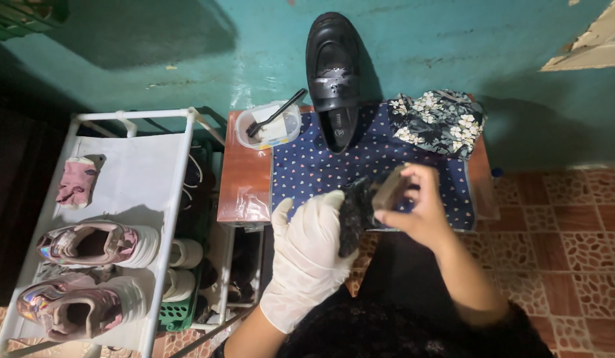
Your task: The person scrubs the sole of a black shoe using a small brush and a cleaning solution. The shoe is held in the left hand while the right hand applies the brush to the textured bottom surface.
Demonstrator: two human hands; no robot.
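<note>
A: Head view, looking straight down. The left hand (307, 255) wears a white glove and is wrapped around a black shoe (356, 213), gripping it from the side over the near edge of the desk (244, 179).

B: And the other hand?

A: The right hand (420, 209) is bare, its fingers closed on a small brown brush block (389, 188) pressed against the upper part of that shoe.

B: Where is the matching shoe?

A: A second black loafer (334, 73) stands at the far edge of the blue spotted cloth (320, 166), toe against the teal wall. Pale smears show across its upper, so I judge it is not finished. How clean the held shoe is I cannot tell; it is dark and half hidden.

B: What else lies about?

A: A clear tub (271, 129) with a dark-handled brush (277, 113) across it sits at the cloth's far left corner, and a folded floral cloth (440, 119) at the far right. To the left, a white rack (122, 199) carries two pinkish sneakers (95, 245) and a pink sock (77, 180).

B: So how far along?

A: By my reading, one shoe is being brushed and the other waits.
</note>
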